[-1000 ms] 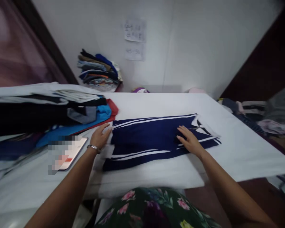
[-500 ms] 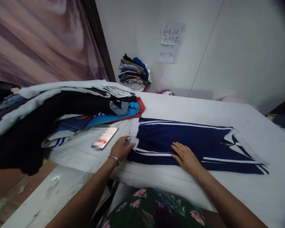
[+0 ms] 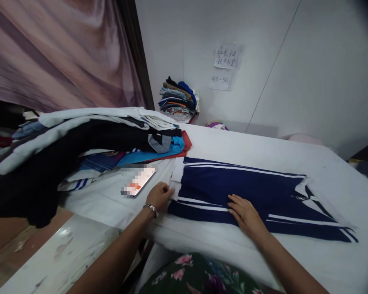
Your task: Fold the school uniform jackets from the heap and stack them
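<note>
A navy jacket with white stripes lies folded lengthwise on the white-covered table. Its white collar and zip face right, and a white band edges the left end. My left hand, with a metal bracelet at the wrist, pinches the white edge at the near left corner between thumb and fingers. Flat on the jacket's near half rests my right hand, fingers stretched out over the navy cloth and a white stripe.
A heap of clothes covers the table's left side, with a lit phone in front of it. Against the wall stands a stack of folded clothes. Handwritten paper notes hang above. A pink curtain is at the left.
The head view has shifted a little, so the scene sits lower and further right. Both hands keep nearly the same places on the jacket.
</note>
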The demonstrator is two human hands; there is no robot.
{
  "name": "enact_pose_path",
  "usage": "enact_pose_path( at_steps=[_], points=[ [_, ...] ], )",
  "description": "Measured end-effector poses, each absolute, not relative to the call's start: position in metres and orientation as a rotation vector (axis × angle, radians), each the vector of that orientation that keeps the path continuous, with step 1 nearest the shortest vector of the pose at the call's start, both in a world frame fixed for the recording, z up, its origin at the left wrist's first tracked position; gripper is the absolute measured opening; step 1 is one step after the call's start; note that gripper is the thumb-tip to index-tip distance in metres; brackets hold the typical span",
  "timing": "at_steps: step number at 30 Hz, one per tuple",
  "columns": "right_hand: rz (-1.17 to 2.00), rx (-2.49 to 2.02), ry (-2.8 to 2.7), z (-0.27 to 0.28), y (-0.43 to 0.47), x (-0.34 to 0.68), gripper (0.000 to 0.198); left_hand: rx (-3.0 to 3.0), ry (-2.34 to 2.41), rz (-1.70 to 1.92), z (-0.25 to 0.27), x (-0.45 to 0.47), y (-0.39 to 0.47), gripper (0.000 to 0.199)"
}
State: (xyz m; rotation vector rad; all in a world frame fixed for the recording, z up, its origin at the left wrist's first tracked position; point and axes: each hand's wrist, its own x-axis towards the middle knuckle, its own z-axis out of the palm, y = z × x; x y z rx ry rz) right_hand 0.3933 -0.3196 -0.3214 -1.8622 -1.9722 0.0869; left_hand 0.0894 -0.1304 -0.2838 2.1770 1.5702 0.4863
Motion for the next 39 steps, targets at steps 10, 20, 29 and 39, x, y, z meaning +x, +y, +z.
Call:
enact_pose_path(
  at_steps=[10,20,29,39],
  points=[
    [0.18,-1.794,-1.932,-0.278,-0.285,0.372,0.046,2.348,1.302,0.93,-0.265,0.115,-0.11,0.027],
    [0.441,-1.913,-2.016,-0.28,-0.266,0.367,0.054,2.44,1.238,0.52,-0.295,0.132,-0.094,0.041],
    [0.197,-2.175,-1.81,-0.265,-0.181,0.386,0.053,2.214,1.596,0.406,-0.277,0.156,-0.012,0.045],
    [0.225,-2.284,-1.859,-0.306,-0.169,0.385,0.057,2.15,1.607,0.432,-0.278,0.176,0.022,0.038]
  ],
)
